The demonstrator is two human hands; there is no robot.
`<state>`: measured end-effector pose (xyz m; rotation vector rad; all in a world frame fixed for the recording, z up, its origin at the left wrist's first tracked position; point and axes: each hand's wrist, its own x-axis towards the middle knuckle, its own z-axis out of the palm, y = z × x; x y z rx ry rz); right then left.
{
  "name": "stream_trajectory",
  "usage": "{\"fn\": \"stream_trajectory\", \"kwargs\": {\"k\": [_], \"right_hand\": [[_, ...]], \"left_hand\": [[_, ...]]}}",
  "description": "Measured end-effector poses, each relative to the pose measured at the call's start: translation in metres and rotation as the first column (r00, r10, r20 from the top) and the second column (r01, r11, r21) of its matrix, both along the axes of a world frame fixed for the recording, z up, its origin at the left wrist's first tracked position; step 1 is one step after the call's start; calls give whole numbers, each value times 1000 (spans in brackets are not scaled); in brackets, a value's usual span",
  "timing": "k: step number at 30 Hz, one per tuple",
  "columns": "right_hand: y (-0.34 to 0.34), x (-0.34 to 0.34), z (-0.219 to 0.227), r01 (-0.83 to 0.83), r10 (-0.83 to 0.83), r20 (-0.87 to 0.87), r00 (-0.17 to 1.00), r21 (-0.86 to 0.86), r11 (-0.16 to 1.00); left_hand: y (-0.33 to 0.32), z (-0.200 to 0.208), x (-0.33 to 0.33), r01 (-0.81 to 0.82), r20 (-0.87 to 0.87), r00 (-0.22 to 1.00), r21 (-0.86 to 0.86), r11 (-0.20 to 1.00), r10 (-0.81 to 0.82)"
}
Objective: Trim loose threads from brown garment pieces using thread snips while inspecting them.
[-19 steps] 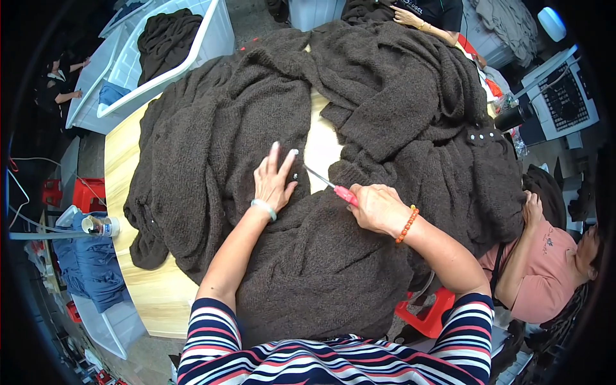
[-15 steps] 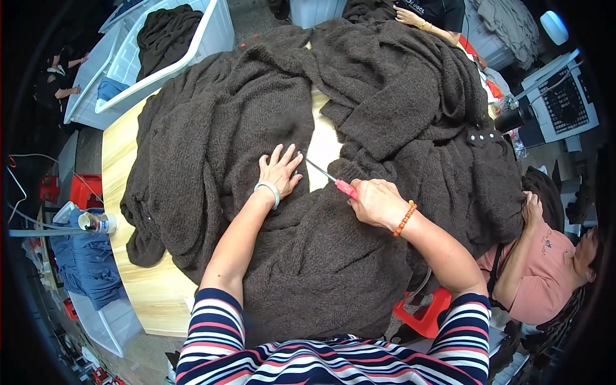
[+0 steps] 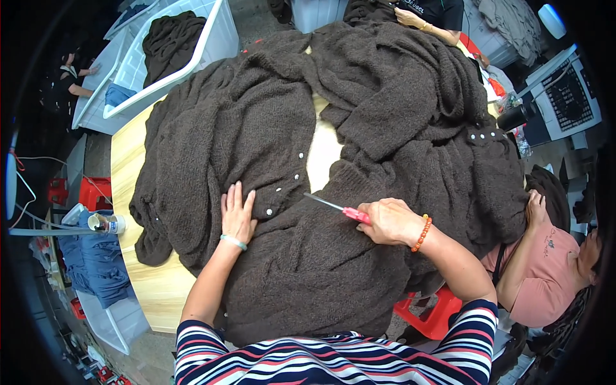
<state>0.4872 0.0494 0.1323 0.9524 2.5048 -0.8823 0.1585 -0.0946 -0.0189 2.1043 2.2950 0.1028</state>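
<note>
A dark brown knitted cardigan [image 3: 256, 141] lies on the wooden table, with several small shiny buttons [image 3: 296, 176] along its edge. My left hand [image 3: 238, 215] rests flat on the knit, fingers stretched out, just left of the lowest button. In my right hand [image 3: 391, 222] is a slim red-handled tool [image 3: 357, 215] with a thin metal blade, its exact kind unclear. Its tip points left over the cloth, to the right of the buttons and apart from them. More brown knitwear [image 3: 417, 109] is heaped on the right side.
Pale wooden table [image 3: 144, 282] shows at the left, with a small jar [image 3: 106, 223] at its edge. White bins [image 3: 212, 51] stand beyond. A co-worker in pink [image 3: 545, 273] touches the heap at right; another person's hand [image 3: 409, 17] is at the far side. A red stool [image 3: 430, 314] stands nearby.
My left hand has slid left and toward me, uncovering the row of buttons. My right hand has drawn the red-handled tool nearer to me, away from the upper button.
</note>
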Motion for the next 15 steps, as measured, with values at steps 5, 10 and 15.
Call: {"fn": "stream_trajectory", "kwargs": {"k": [5, 10, 15], "right_hand": [[-7, -4, -6, 34, -34, -60, 998, 0, 999], [-9, -8, 5, 47, -41, -136, 990, 42, 998], [-9, -16, 18, 84, -66, -147, 987, 117, 990]], "left_hand": [[3, 16, -15, -18, 248, 968, 195, 981, -32], [55, 119, -13, -302, 791, 610, 164, 939, 58], [67, 270, 8, -428, 923, -279, 127, 895, -265]]}}
